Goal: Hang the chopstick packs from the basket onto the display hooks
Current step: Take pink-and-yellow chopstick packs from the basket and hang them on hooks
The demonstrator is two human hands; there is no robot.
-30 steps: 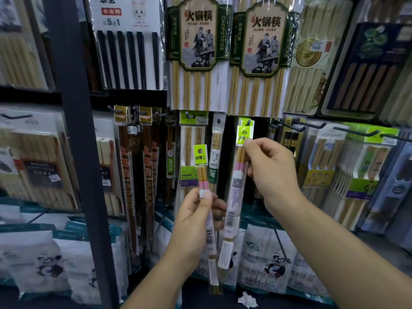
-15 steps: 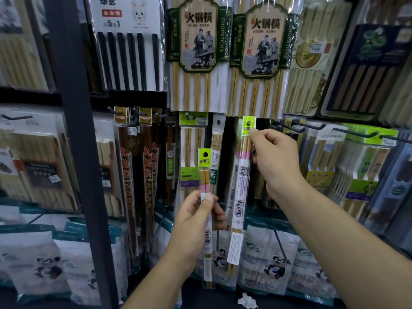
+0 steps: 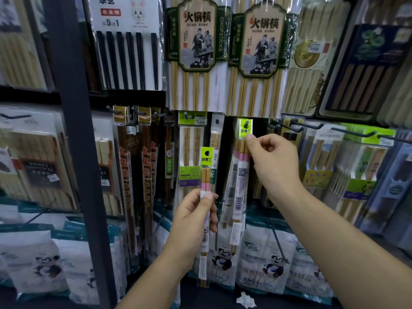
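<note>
While you stock: basket out of view.
Right hand (image 3: 274, 166): fingertips (image 3: 249, 137) pinch the hung pack (image 3: 240, 188) just under its green header, steadying it while its hole sits over the hook (image 3: 246, 125).
Left hand (image 3: 194, 217): curled round the spare pack (image 3: 205, 177), upright, hole topmost, ready for hooking next.
</note>
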